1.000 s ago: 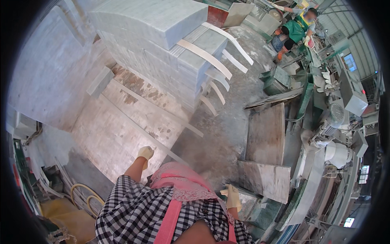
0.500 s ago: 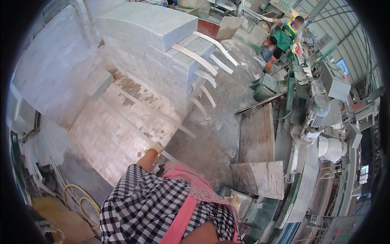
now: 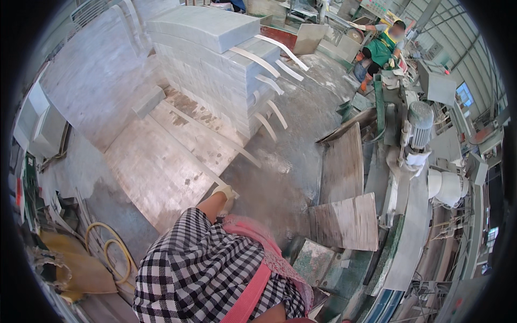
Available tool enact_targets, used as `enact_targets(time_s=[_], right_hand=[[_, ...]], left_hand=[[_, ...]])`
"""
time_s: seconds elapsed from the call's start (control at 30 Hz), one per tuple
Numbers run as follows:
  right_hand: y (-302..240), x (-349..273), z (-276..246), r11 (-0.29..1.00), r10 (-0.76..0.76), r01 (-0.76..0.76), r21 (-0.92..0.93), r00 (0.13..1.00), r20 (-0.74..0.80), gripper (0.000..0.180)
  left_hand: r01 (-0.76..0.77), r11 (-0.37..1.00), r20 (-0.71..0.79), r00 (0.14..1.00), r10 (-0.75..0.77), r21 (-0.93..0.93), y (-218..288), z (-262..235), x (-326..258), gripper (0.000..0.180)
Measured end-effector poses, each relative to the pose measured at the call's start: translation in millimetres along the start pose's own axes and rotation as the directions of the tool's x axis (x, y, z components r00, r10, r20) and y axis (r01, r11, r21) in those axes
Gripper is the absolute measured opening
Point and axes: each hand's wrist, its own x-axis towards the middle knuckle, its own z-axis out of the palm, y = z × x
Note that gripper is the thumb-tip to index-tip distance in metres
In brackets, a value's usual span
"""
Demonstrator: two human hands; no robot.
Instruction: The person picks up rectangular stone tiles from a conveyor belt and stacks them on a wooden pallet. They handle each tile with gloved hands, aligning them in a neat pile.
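Left hand (image 3: 225,192) in pale glove, hanging low beside checked sleeve (image 3: 199,264); grip not possible to tell, nothing seen in it. Right hand out of view. Just beyond glove, flat stone slab (image 3: 161,167) on floor. Farther, well apart, tall stack of curved grey blocks (image 3: 210,59) with white strips.

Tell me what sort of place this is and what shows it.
Most likely a stone-cutting workshop. A tall stack of curved grey stone slabs stands on the wet, dusty floor, flat cut slabs lean beside a machine with a motor, and another person in green works at a bench farther off.
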Motion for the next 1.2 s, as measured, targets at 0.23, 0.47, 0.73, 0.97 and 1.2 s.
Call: enact_targets(time_s=[0.23, 0.47, 0.73, 0.97, 1.2], right_hand=[[32.5, -18.5, -32.4, 0.988, 0.063, -0.056, 0.143, 0.997, -0.044, 0.049], [47.7, -25.0, -46.6, 0.952, 0.092, -0.050, 0.301, 0.987, -0.128, 0.051], [0.4, -5.2, -48.1, 0.989, 0.111, -0.090, 0.115, 0.974, -0.196, 0.042], [-33.3, 4.4, -53.9, 0.987, 0.077, -0.108, -0.122, 0.969, -0.236, 0.036], [-22.2, 2.2, -33.6, 0.987, -0.072, 0.004, -0.162, 0.905, -0.419, 0.032]], left_hand=[[0.104, 0.994, 0.170, 0.980, -0.105, 0.017, 4.8, 18.0, -13.9, 0.046], [-0.066, 0.992, 0.222, 0.974, 0.042, 0.104, -28.2, 62.4, 31.7, 0.047], [-0.149, 0.975, 0.383, 0.921, 0.076, 0.163, 95.4, 63.4, 109.5, 0.044], [-0.290, 0.953, 0.307, 0.918, 0.250, 0.091, 208.9, 48.2, 158.1, 0.044], [-0.502, 0.838, 0.462, 0.808, 0.366, 0.213, 268.8, 78.4, 195.6, 0.046]])
